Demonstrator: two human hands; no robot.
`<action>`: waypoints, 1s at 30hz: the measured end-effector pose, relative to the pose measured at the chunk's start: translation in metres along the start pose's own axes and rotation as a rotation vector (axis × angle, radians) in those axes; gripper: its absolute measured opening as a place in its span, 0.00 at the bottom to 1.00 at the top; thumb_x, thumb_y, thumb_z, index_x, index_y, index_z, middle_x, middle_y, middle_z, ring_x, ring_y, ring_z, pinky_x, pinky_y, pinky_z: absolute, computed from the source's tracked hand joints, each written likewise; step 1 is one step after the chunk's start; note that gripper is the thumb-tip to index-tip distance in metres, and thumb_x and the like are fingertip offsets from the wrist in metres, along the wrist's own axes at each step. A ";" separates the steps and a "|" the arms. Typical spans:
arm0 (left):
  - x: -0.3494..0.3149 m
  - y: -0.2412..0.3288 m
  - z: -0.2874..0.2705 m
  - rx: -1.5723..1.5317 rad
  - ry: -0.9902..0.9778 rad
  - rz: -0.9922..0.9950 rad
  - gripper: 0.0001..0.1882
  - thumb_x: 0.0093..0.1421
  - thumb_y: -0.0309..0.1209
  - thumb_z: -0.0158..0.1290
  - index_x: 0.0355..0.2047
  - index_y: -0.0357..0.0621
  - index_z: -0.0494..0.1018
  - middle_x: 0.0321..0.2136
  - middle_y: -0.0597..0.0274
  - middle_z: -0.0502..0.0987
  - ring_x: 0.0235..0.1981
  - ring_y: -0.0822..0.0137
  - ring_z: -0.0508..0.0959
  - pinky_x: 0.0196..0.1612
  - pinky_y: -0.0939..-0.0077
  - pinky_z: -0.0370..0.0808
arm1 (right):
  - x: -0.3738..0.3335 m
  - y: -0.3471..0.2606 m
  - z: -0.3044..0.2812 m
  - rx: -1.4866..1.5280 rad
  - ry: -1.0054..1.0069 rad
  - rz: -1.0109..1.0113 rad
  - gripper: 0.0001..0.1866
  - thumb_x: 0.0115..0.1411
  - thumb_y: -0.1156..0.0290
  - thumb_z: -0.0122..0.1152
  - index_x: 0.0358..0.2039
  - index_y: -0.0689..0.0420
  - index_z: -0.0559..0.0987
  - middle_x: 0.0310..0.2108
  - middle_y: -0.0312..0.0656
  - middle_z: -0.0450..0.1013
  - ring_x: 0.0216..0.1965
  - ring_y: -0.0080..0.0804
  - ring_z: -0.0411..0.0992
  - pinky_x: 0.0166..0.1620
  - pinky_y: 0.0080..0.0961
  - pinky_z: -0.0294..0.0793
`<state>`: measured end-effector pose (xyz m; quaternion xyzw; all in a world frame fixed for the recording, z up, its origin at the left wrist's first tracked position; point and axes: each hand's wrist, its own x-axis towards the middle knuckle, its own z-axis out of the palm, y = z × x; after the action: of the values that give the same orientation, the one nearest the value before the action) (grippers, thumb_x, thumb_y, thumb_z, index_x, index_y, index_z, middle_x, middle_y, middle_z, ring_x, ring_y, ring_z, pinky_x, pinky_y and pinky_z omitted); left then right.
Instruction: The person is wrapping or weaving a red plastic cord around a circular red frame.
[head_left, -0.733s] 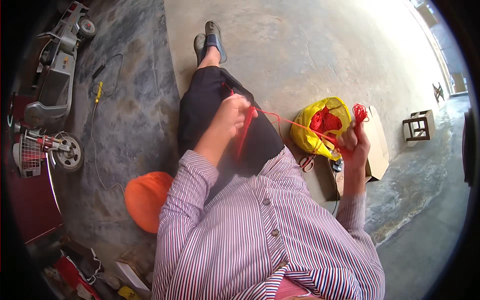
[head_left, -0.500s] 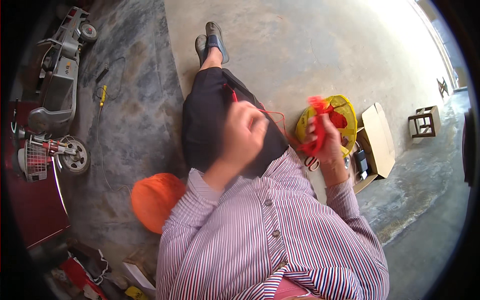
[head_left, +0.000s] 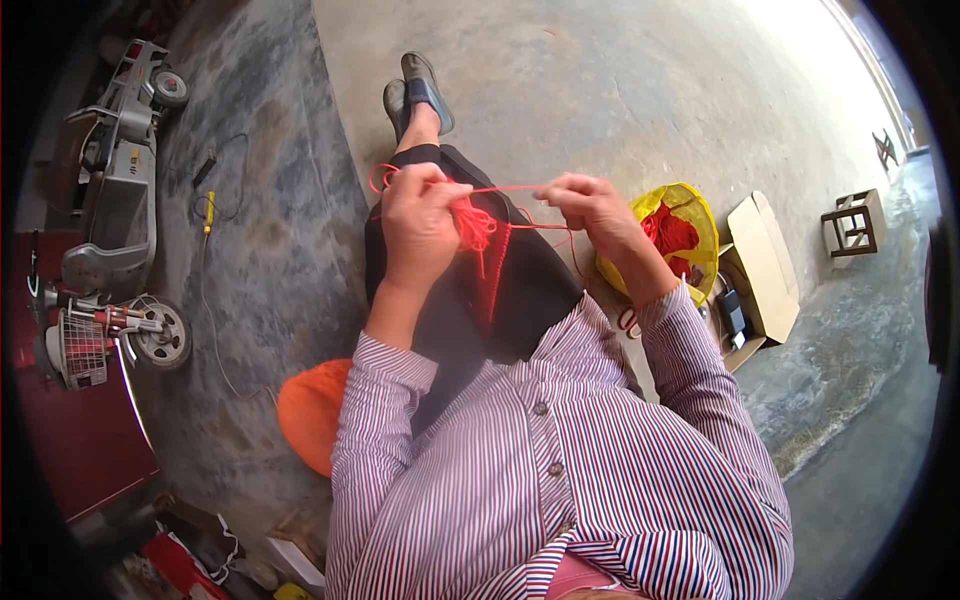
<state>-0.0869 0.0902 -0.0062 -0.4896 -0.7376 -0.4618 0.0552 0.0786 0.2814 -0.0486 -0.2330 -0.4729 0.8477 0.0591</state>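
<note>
Over my lap, my left hand (head_left: pixel 420 222) is closed around a loose bundle of red cord (head_left: pixel 472 226). Loops of it stick out above and beside the fingers. A narrow knotted or braided red strip (head_left: pixel 497 275) dangles below the bundle, in front of my dark trousers (head_left: pixel 450 310). To the right, my right hand (head_left: pixel 595 212) pinches a strand of the cord, drawn straight between the two hands. Another strand runs toward a yellow basket-like container (head_left: pixel 712 228) at my right, which holds more red material (head_left: pixel 670 228).
Beside the yellow container are red-handled scissors (head_left: pixel 629 321) and an open cardboard box (head_left: pixel 768 250) with a dark device in it. A wooden stool (head_left: pixel 853 222) stands farther right. At my left are an orange rounded object (head_left: pixel 315 408), a yellow-handled corded tool (head_left: pixel 209 210) and parked scooters (head_left: pixel 125 185).
The red bundle was in my right hand near the yellow container; now my left hand has it over my lap. My right hand has shifted slightly left and up and pulls a strand.
</note>
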 end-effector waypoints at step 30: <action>-0.058 0.012 0.060 -0.283 -0.162 -0.543 0.11 0.57 0.23 0.59 0.39 0.37 0.73 0.26 0.68 0.77 0.25 0.78 0.73 0.31 0.82 0.73 | -0.168 -0.047 0.121 0.526 -0.643 0.135 0.19 0.49 0.75 0.72 0.28 0.55 0.64 0.26 0.36 0.68 0.25 0.20 0.65 0.26 0.20 0.64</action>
<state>-0.0256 0.0964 -0.0633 -0.3130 -0.7718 -0.5170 -0.1978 0.1671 0.1599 0.1007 0.0359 -0.2182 0.9711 -0.0898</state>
